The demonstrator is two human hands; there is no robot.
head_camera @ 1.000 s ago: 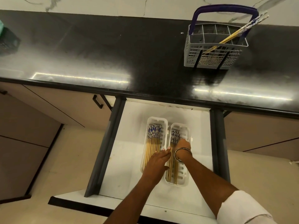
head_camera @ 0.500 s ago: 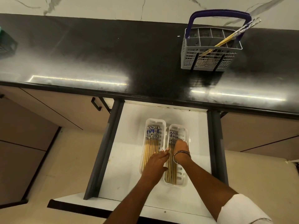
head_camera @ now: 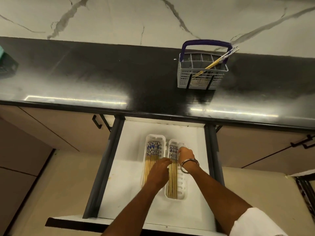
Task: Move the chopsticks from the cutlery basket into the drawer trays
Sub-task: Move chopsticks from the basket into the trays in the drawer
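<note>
Two white trays lie side by side in the open drawer (head_camera: pixel 129 176). The left tray (head_camera: pixel 150 138) holds several bamboo chopsticks with blue-patterned tops (head_camera: pixel 152 155). The right tray (head_camera: pixel 182 189) holds several more chopsticks (head_camera: pixel 172 181). My left hand (head_camera: pixel 159 172) rests over the gap between the trays, fingers curled down on the chopsticks. My right hand (head_camera: pixel 185 155), with a metal bangle at the wrist, touches the patterned tops in the right tray. A grey cutlery basket (head_camera: pixel 201 80) with a purple handle stands on the black counter, and a pair of chopsticks (head_camera: pixel 219 59) leans out of it.
The black counter (head_camera: pixel 102 74) runs across the view under a marble wall. A dark and teal object (head_camera: pixel 6 65) sits at the counter's far left edge. Closed beige cabinet fronts with black handles (head_camera: pixel 96 122) flank the drawer.
The view has tilted up, so drawer and basket sit lower in frame. My right hand slid toward the patterned tops of the right tray's chopsticks; my left hand stayed between the trays.
</note>
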